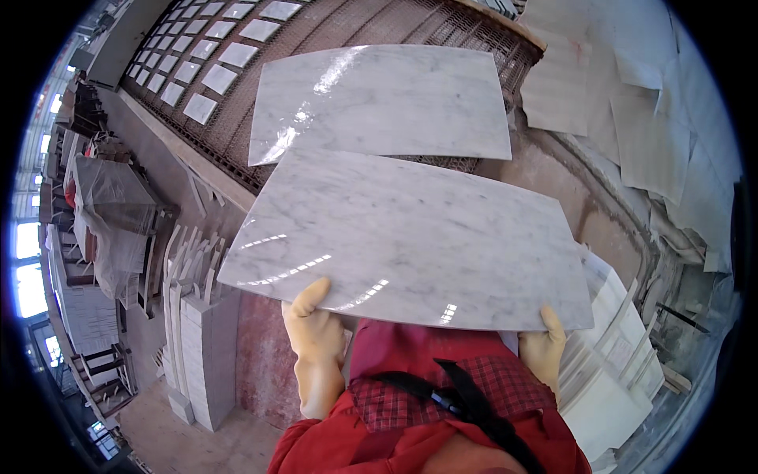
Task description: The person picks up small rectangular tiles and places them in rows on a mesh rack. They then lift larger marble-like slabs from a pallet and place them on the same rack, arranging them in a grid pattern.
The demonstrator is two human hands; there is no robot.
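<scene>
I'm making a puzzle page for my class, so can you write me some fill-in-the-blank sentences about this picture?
1. The left hand and right hand wear gloves whose colour is pale ____.
2. The number of hands gripping the near slab is ____.
3. Small white tiles lie in rows toward the picture's upper ____ corner.
4. The sleeve on the left arm is coloured ____.

Missing words: yellow; two; left; red.

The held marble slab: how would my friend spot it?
Start at the brown mesh bed up top. Below it, past the farther marble slab, is the held slab, nearest the red clothes. Only its near edge has the gloved left hand and right hand.
</scene>
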